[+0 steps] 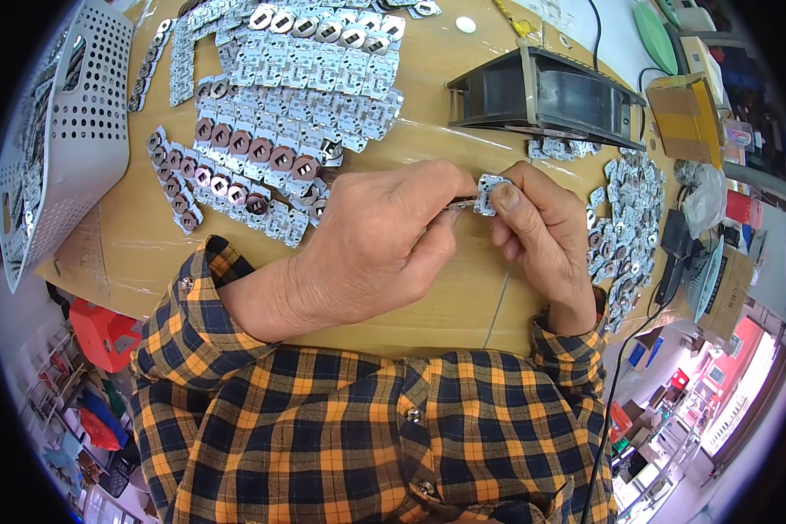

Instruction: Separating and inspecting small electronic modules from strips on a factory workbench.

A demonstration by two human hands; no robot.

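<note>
In front of my chest, my right hand (541,229) pinches a small silvery-white circuit board (488,196) between thumb and fingers. My left hand (384,240) is closed at the board's left edge. A thin metallic bit shows at its fingertips, too small and covered to name. Panels of joined circuit boards (314,70) lie in overlapping rows beyond my left hand, many bearing round metal parts. Past my right hand, a heap of loose small boards (624,227) spreads along the table's right side.
A white perforated basket (87,113) filled with boards stands on the left. At the back right are a black box-shaped device (546,96), a cardboard box (686,118) and a green disc (655,37). A black cable (620,375) runs down the right side.
</note>
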